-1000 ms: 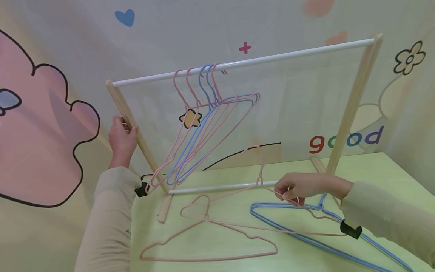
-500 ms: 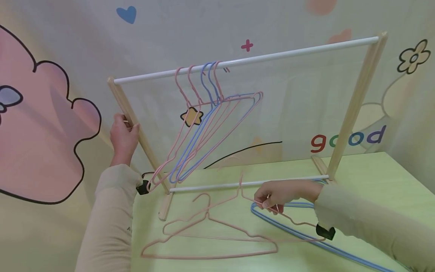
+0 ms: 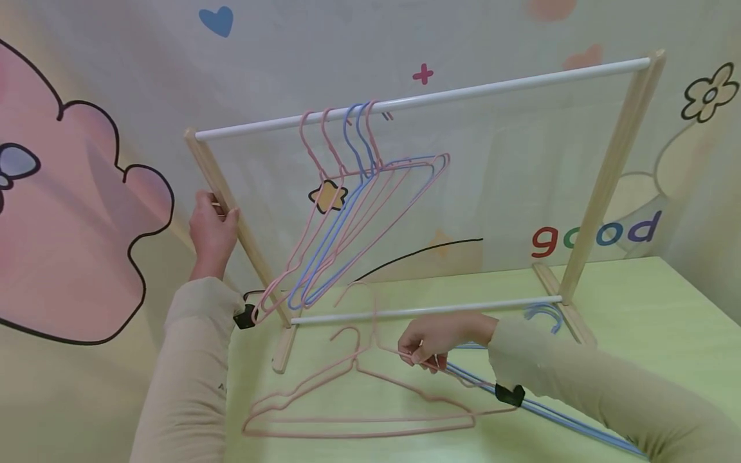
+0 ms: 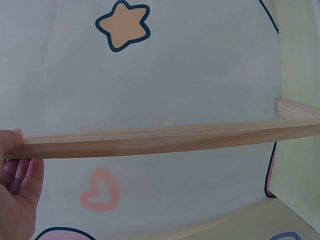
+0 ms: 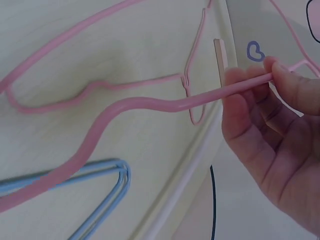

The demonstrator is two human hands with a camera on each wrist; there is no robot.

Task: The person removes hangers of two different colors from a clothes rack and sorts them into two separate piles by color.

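My left hand (image 3: 213, 235) grips the left wooden post (image 3: 246, 241) of a clothes rack partway up; in the left wrist view the thumb lies on one side of the post (image 4: 150, 142) and the fingers on the other. Low over the table, my right hand (image 3: 425, 341) pinches one shoulder of a pink hanger (image 3: 375, 321) between thumb and fingers. This hanger (image 5: 135, 103) overlaps a second pink hanger (image 3: 353, 370) that lies flat on the table. Several pink and blue hangers (image 3: 324, 244) hang from the rack's white top rail (image 3: 463, 93), toward its left end.
Blue hangers (image 3: 579, 421) lie stacked on the light green table (image 3: 648, 321), partly hidden under my right forearm. A white lower bar (image 3: 341, 318) joins the rack's feet. The right wooden post (image 3: 608, 186) stands in front of a printed wall cloth.
My right hand has moved left with the pink hanger, bringing it from over the blue hangers to above the pink one on the table. The left hand keeps its grip on the post.
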